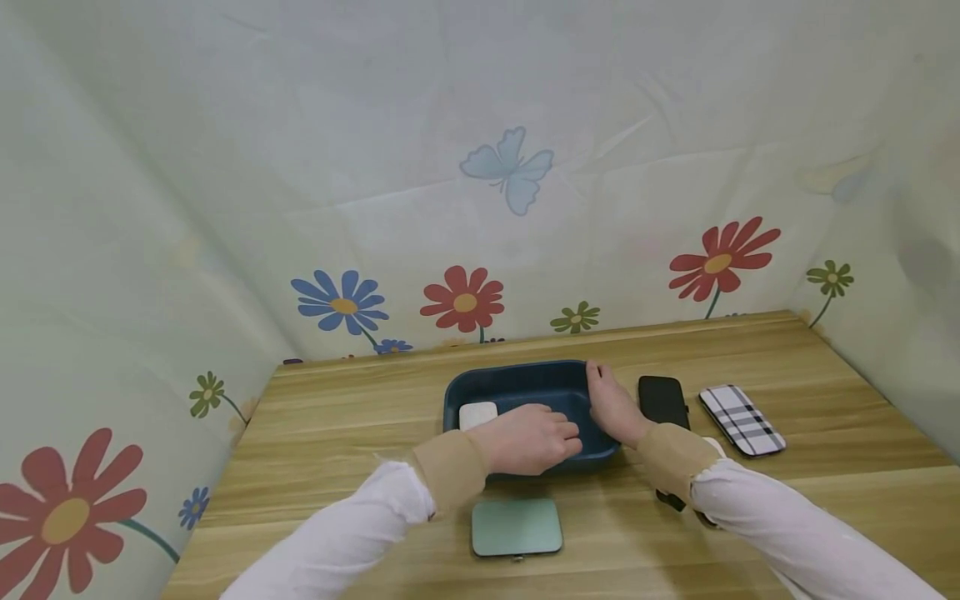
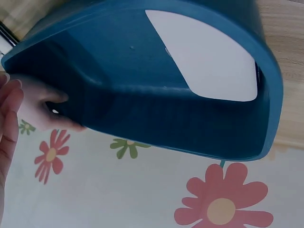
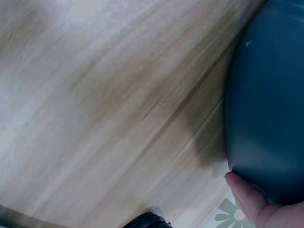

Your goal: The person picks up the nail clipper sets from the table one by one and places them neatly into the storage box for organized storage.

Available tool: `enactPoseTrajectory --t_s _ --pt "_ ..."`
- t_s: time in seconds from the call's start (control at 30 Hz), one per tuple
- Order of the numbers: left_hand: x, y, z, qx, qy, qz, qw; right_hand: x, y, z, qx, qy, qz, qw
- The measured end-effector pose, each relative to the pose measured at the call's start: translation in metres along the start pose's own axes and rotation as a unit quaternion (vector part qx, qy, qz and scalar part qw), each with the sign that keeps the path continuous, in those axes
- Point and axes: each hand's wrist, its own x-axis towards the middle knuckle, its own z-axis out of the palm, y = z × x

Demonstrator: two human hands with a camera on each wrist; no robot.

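A dark blue plastic basin (image 1: 517,379) stands on the wooden table. At its right end my right hand (image 1: 613,406) grips the rim; the right wrist view shows a digit (image 3: 247,190) against the outer wall. My left hand (image 1: 531,439) is over the basin's front part with bent fingers, and nothing shows in it. Its fingertips (image 2: 10,102) appear at the edge of the left wrist view. Inside the basin, at the left end, lies a flat white case (image 2: 209,57) with rounded corners, partly covered by my left hand in the head view.
A mint-green case (image 1: 517,527) with a small clasp lies in front of the basin. To the right are a black case (image 1: 663,401) and a plaid case (image 1: 742,420). Further items are partly hidden under my right wrist. A flowered curtain (image 1: 510,250) hangs behind the table.
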Motion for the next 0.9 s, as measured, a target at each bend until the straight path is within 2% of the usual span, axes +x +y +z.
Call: enactPoseTrajectory --t_s 0.23,0.47,0.63,0.9 --pt "0.001 0.005 0.000 0.011 -0.005 0.014 0.9998 0.000 -0.001 -0.001 0.003 -0.001 -0.003 1.000" --pt "0.005 0.012 -0.003 -0.005 -0.010 0.023 0.9997 -0.001 0.000 0.000 -0.001 0.014 -0.007 1.000" --pt "0.007 0.016 -0.004 -0.021 -0.022 0.028 0.9992 -0.001 -0.001 -0.001 -0.001 0.009 0.001 1.000" --pt "0.005 0.022 -0.001 -0.010 -0.016 0.038 0.9991 -0.002 -0.001 -0.003 -0.002 -0.009 0.004 1.000"
